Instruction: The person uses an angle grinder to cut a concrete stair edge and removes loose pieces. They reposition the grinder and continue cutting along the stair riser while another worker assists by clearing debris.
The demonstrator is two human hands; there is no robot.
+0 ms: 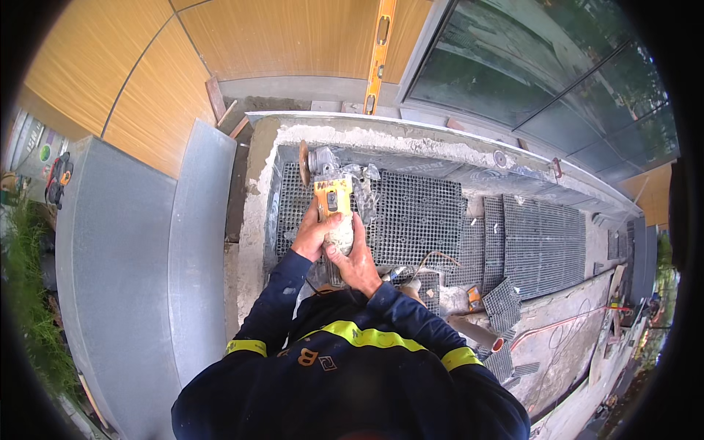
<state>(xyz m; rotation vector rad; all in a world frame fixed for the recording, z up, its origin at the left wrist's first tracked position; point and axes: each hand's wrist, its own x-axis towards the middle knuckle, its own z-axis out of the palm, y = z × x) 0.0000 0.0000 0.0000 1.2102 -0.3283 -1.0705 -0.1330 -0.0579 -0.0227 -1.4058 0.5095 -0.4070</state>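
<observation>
- Left hand and right hand grip the yellow grinder over the trough's left end.
- Its long axis points toward the trough's far side, disc foremost.
- Dark grids cover the trough floor.
- Beyond the trough: wood-toned wall, window.

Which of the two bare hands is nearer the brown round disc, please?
The left bare hand, gripping the yellow angle grinder closer to its brown round disc; the right bare hand sits farther back.

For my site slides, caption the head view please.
Left hand and right hand grip a yellow grinder above dark grid mats in a rough-rimmed trough.
</observation>
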